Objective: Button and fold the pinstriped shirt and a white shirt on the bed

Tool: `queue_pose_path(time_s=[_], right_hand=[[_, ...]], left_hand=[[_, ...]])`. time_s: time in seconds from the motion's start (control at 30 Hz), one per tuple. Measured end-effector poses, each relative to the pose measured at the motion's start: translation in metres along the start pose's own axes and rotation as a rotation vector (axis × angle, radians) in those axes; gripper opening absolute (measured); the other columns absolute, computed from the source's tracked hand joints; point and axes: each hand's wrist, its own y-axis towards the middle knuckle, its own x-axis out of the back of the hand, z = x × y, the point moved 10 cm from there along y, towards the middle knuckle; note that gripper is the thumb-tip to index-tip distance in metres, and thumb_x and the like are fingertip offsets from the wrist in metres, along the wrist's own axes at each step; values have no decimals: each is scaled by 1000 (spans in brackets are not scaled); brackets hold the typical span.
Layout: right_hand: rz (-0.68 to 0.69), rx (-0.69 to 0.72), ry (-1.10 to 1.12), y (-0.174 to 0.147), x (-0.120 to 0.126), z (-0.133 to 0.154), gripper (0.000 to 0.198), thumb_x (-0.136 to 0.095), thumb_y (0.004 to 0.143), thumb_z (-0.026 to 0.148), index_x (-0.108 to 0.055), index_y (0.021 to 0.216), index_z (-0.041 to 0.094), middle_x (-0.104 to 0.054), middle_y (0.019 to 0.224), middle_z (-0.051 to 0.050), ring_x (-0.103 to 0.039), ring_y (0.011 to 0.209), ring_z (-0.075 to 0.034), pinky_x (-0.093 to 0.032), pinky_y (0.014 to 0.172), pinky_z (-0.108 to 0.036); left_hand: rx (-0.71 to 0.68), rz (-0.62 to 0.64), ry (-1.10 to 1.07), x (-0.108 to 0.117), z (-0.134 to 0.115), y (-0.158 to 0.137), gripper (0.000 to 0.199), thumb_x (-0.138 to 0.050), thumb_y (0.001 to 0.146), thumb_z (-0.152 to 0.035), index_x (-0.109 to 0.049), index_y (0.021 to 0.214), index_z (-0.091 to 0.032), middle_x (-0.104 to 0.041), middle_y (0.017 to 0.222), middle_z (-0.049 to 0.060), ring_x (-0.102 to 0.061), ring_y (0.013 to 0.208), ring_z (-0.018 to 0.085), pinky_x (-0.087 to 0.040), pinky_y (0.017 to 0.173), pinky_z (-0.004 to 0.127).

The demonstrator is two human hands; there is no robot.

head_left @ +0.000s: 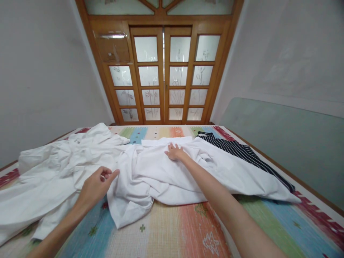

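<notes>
A crumpled white garment [163,175] is spread across the middle of the patterned bed cover, its folds bunched at the left end. My right hand [174,152] lies on its upper part, palm down with the fingers spread. Beside its left edge is my left hand [100,179], thumb stretched out and fingers loosely curled, with no cloth visibly gripped. A second white garment [67,161] lies in a rumpled heap to the left, partly behind my left hand. From under the middle garment's right side shows a black-and-white striped garment [236,150].
The bed cover [166,229] has coloured stripes and small motifs. A pale green headboard-like panel [282,143] stands along the right side. Wooden doors with frosted panes [176,77] are at the far end, between grey-white walls [40,71].
</notes>
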Motion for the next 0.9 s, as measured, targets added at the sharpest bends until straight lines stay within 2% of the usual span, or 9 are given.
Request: queue_pose_path(time_s=[0.2, 0.3, 0.4, 0.5, 0.63, 0.7, 0.8, 0.87, 0.9], right_hand=[[-86, -37, 5, 10, -1, -3, 68, -11, 98, 52, -2, 157, 18, 11, 162, -4, 5, 149, -28, -2, 117, -53], [-84, -32, 3, 11, 0, -4, 70, -9, 98, 53, 0, 157, 18, 11, 162, -4, 6, 149, -28, 0, 117, -52], [-74, -22, -4, 11, 1, -5, 71, -10, 97, 54, 0, 157, 17, 9, 163, -4, 6, 149, -27, -1, 117, -52], [-138, -16, -16, 4, 6, -2, 71, -10, 97, 53, -6, 157, 14, 3, 163, -7, 1, 149, -29, -4, 117, -53], [-321, 23, -66, -21, 18, 19, 61, -20, 97, 32, -32, 150, 5, -17, 161, -16, -6, 148, -32, -4, 116, -54], [-344, 109, -78, -38, 19, 39, 54, -25, 94, 24, -47, 141, 6, -29, 156, -18, -19, 146, -32, -11, 116, -51], [-308, 208, -37, -66, 13, 62, 48, -26, 96, 27, -59, 127, 11, -49, 141, -19, -44, 130, -32, -31, 109, -48], [-247, 244, -9, -85, 6, 71, 50, -24, 98, 36, -60, 125, 15, -53, 137, -18, -50, 124, -32, -38, 103, -49], [-199, 245, 0, -93, 0, 72, 52, -24, 98, 42, -58, 128, 17, -51, 139, -17, -48, 126, -34, -39, 102, -52]], left_hand=[[-5, 192, 195, -29, 7, -36, 51, -45, 71, -73, -55, 74, -23, -66, 71, 6, -65, 72, 29, -42, 65, 35], [-63, 312, 166, -46, 4, -45, 43, -47, 74, -66, -50, 62, -25, -64, 64, 4, -64, 68, 28, -41, 63, 35], [-44, 251, 133, -42, 8, -45, 37, -52, 71, -62, -54, 71, -25, -66, 70, 5, -64, 69, 28, -42, 62, 35], [25, 157, 157, -31, 19, -42, 44, -55, 66, -62, -57, 84, -22, -68, 80, 8, -66, 74, 29, -44, 64, 35], [4, 271, 167, -38, 20, -43, 45, -49, 69, -67, -54, 69, -22, -66, 70, 8, -64, 71, 29, -44, 65, 35], [-26, 345, 89, -43, 13, -45, 44, -48, 69, -66, -52, 64, -23, -65, 66, 6, -63, 69, 27, -44, 64, 35], [-29, 441, -183, -50, 3, -52, 40, -53, 65, -61, -58, 74, -23, -68, 73, 5, -65, 74, 27, -48, 65, 34], [2, 469, -405, -50, -3, -56, 38, -56, 64, -55, -61, 84, -24, -71, 82, 5, -67, 81, 27, -52, 69, 35], [28, 458, -505, -47, -4, -57, 38, -56, 65, -53, -62, 88, -24, -72, 85, 5, -67, 83, 27, -53, 71, 35]])
